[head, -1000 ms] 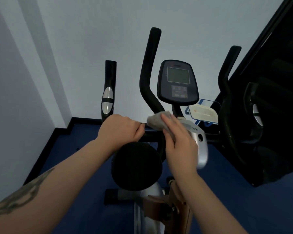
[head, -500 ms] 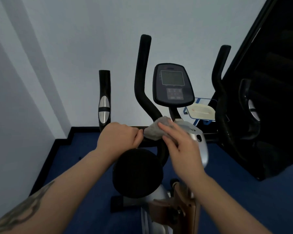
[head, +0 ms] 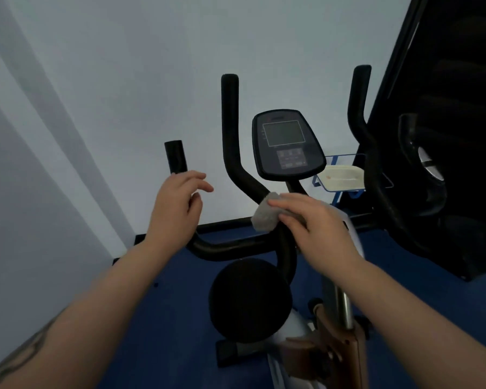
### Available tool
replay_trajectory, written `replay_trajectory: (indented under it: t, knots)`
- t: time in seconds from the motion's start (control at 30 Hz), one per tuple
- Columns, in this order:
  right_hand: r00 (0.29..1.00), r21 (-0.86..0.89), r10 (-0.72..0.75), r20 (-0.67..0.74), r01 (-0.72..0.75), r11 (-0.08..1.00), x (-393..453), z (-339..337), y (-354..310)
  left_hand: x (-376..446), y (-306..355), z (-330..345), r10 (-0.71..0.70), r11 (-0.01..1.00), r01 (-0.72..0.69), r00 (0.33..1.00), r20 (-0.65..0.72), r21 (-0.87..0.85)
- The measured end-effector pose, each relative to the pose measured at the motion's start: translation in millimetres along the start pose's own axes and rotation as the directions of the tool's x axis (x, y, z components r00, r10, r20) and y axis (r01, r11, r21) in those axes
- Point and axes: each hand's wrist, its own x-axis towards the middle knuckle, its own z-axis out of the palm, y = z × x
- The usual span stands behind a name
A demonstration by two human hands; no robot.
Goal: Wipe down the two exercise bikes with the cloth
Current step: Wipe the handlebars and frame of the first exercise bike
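Lifting off the handlebar (head: 230, 247), the left hand (head: 177, 203) is hanging loosely curled and empty, while the right hand (head: 317, 228) is pressing the cloth (head: 264, 216) at centre frame to wipe.

Support surface: blue floor (head: 163, 327). The exercise bike (head: 264, 343) stands on it at centre, base at 6 o'clock. A second, dark machine (head: 446, 220) stands on it at 3 o'clock.
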Motion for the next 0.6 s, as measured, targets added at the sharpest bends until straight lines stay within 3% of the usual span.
replay_trajectory:
  t: [0.13,0.27,0.4,0.47,0.6]
  knots:
    - [0.998,0.049,0.031,-0.059,-0.028,0.998,12,25,-18,2,-8,4,0.023,0.999,-0.025,0.998,0.050,0.042]
    - [0.993,0.027,-0.075,-0.092,0.078,0.997,-16,21,-9,0,-11,5,0.006,0.999,-0.004,0.999,0.044,-0.044]
    - [0.976,-0.280,-0.173,-0.131,0.131,0.951,-9,4,-18,-2,-8,8,-0.025,0.992,0.025,1.000,0.007,-0.124]
    - [0.986,-0.337,-0.111,-0.127,0.062,0.939,1,4,-33,-4,-8,8,-0.032,0.984,0.030,0.999,-0.009,-0.178]
    - [0.995,-0.360,0.081,0.053,-0.056,0.931,10,26,-52,-5,-12,6,-0.011,0.972,0.012,1.000,0.008,-0.233]
